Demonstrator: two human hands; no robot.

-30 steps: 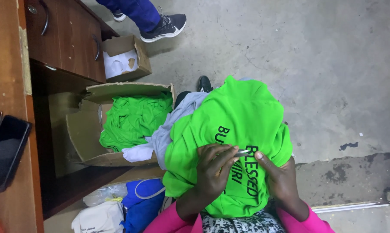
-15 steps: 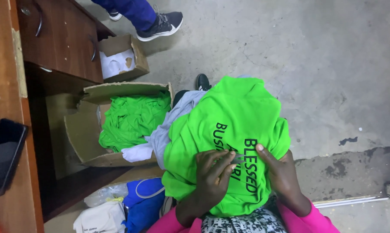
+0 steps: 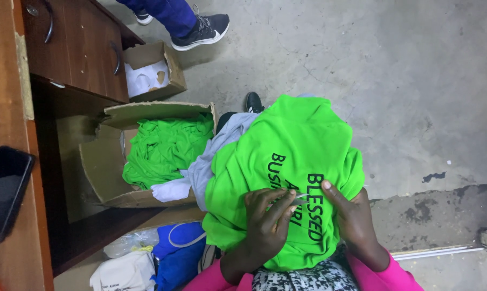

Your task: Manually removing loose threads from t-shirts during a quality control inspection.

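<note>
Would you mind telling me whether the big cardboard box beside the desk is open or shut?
Open: the cardboard box has its flaps folded back, and bright green cloth shows piled inside it.

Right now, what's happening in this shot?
A seated person has a bright green shirt with black print bunched on their lap. The left hand pinches what looks like a thin needle or thread at the printed area, and the right hand presses the fabric flat beside it. A torn cardboard box with more green shirts sits on the floor to the left, by a wooden desk. Another person's shoe shows at the top.
</note>
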